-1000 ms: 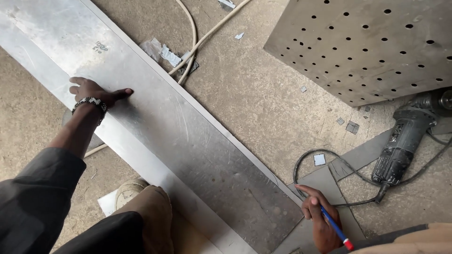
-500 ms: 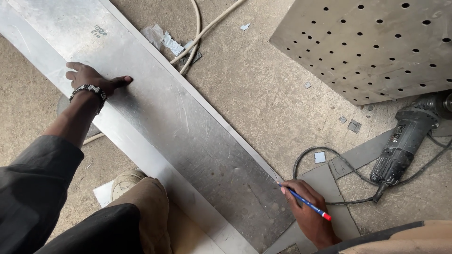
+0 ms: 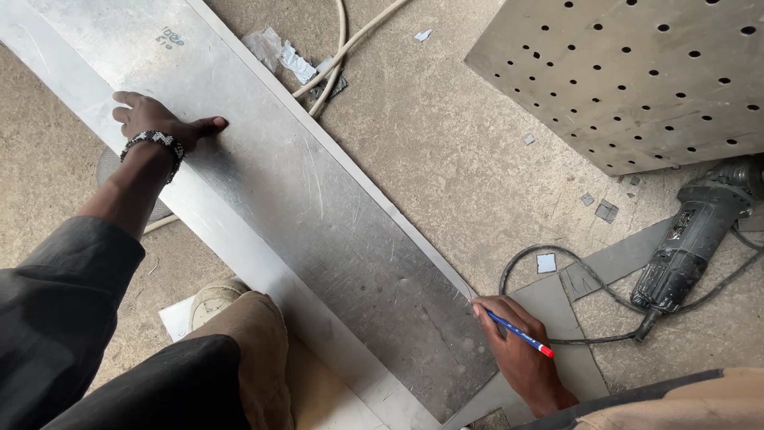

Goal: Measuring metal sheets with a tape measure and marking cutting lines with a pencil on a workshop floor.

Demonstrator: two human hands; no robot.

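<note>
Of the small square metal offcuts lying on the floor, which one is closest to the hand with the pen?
The pale square offcut inside the loop of the grinder's cable, just above the right hand. The others lie farther off, near the perforated sheet.

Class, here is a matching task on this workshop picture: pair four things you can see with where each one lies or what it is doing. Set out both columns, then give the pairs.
Things
1. left hand
2. blue pen
3. angle grinder
4. perforated metal panel

Places or states
A. lying on the floor at the right, cable looped beside it
B. pressed flat on the long metal sheet
C. top right, dotted with round holes
D. held in the right hand, tip at the sheet's edge

Pairs: 1-B, 2-D, 3-A, 4-C
</note>
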